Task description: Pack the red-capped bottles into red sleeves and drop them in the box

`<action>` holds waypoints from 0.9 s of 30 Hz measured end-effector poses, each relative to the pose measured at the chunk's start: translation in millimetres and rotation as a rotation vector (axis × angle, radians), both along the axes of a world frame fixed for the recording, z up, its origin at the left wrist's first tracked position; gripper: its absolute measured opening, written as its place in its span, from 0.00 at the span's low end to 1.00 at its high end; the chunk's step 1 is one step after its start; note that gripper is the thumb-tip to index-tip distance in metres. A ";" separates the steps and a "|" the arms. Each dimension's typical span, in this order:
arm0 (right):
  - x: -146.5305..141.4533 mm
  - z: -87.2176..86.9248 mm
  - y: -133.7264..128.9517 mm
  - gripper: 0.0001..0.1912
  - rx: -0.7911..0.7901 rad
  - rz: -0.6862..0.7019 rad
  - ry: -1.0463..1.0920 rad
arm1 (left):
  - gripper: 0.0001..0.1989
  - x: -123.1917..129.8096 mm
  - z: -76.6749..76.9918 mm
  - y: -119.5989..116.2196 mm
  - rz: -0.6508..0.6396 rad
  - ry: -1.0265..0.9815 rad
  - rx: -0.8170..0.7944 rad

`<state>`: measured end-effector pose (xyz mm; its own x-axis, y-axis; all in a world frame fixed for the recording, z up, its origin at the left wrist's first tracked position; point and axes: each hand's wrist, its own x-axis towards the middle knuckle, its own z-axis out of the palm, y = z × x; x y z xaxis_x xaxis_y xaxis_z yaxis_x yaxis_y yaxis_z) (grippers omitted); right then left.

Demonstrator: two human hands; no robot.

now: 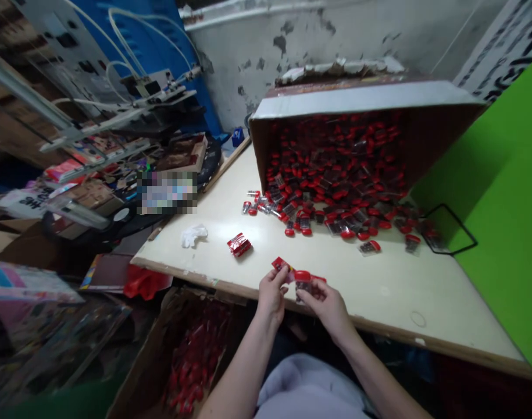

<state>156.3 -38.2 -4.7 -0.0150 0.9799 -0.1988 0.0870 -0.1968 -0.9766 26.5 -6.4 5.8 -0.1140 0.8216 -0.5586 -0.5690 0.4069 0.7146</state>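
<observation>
Over the table's front edge, my left hand (pixel 272 294) pinches a small red printed card (pixel 281 265) between thumb and fingers. Beside it, my right hand (pixel 329 305) grips a small clear pack with a red cap (pixel 303 281) and dark contents. Some red also shows behind the right fingers; I cannot make out what it belongs to. To the left of my hands lies a small stack of red printed cards (pixel 239 245) on the white table (pixel 392 291).
An open carton (pixel 366 96) on its side spills many red-capped packs (pixel 335 174) onto the table. Crumpled white paper (pixel 193 235) lies left. Below the edge stands a box of red packs (pixel 196 361). A machine (pixel 147 93) is at left, a green panel (pixel 510 221) at right.
</observation>
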 end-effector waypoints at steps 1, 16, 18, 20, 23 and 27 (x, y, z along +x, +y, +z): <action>2.0 1.2 -0.6 0.17 0.000 -0.016 0.008 | 0.15 -1.2 3.1 1.5 0.016 -0.026 -0.015; -1.6 7.7 -5.4 0.17 0.026 0.003 -0.084 | 0.16 -1.2 8.7 5.8 0.066 -0.245 -0.116; -0.8 3.7 -3.4 0.16 0.018 0.001 -0.082 | 0.16 -0.7 9.0 5.1 0.046 -0.265 -0.114; 0.4 0.9 -2.1 0.16 0.018 -0.003 -0.080 | 0.16 -0.3 8.9 4.5 0.028 -0.284 -0.108; 1.4 0.6 -1.5 0.17 0.017 -0.013 -0.077 | 0.16 0.2 7.4 4.0 0.012 -0.313 -0.111; 0.0 4.2 -2.0 0.17 0.001 -0.007 -0.066 | 0.16 2.4 3.8 2.8 0.020 -0.292 -0.090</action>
<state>156.3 -40.2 -0.6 0.0052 0.9802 -0.1982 0.1496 -0.1967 -0.9690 28.9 -3.6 9.6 0.0463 0.7663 -0.6408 -0.7539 0.4477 0.4809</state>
